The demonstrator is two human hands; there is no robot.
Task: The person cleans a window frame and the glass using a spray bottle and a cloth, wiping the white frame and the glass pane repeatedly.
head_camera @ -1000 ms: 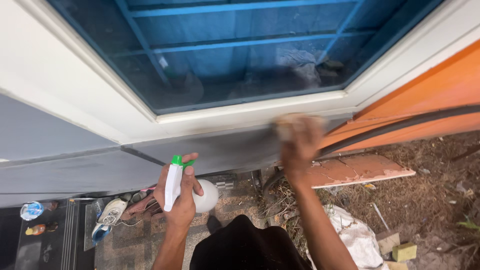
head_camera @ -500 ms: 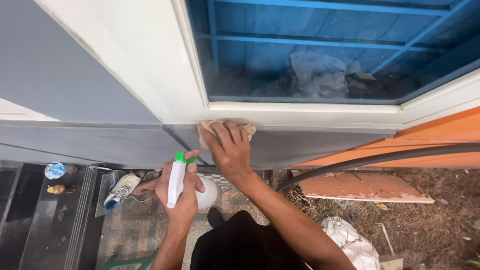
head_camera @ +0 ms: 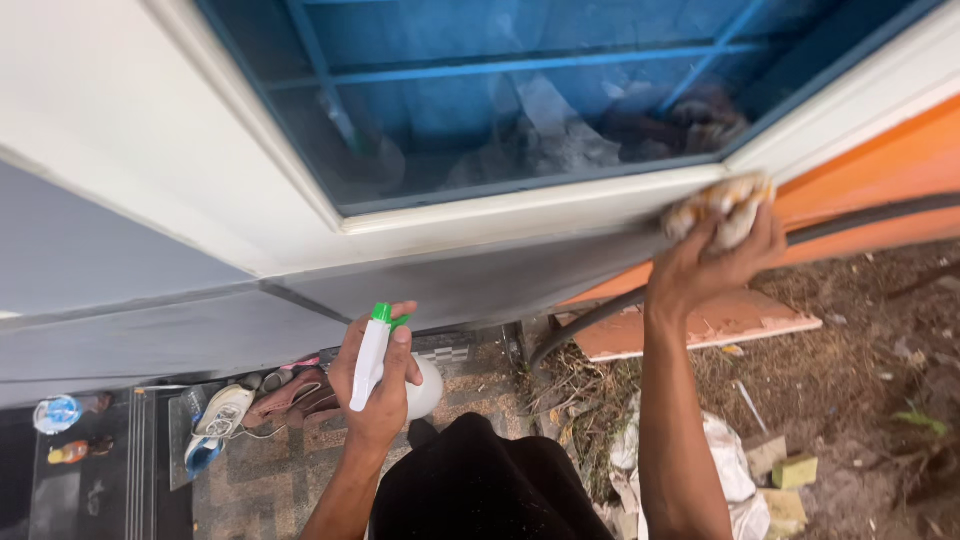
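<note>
The right hand (head_camera: 712, 255) presses a bunched cloth (head_camera: 722, 205) against the window sill's (head_camera: 500, 215) far right end, while the left hand (head_camera: 385, 385), below the sill's middle, grips a spray bottle (head_camera: 372, 355).

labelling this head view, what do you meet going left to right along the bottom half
blue-capped bottle → white shoe → left hand holding the spray bottle → right hand pressing a cloth to the window frame → green block

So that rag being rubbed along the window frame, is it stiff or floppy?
Probably floppy: the rag bunches into folds under the right hand. Likely light, since the fingers alone press it against the white window frame.
</note>
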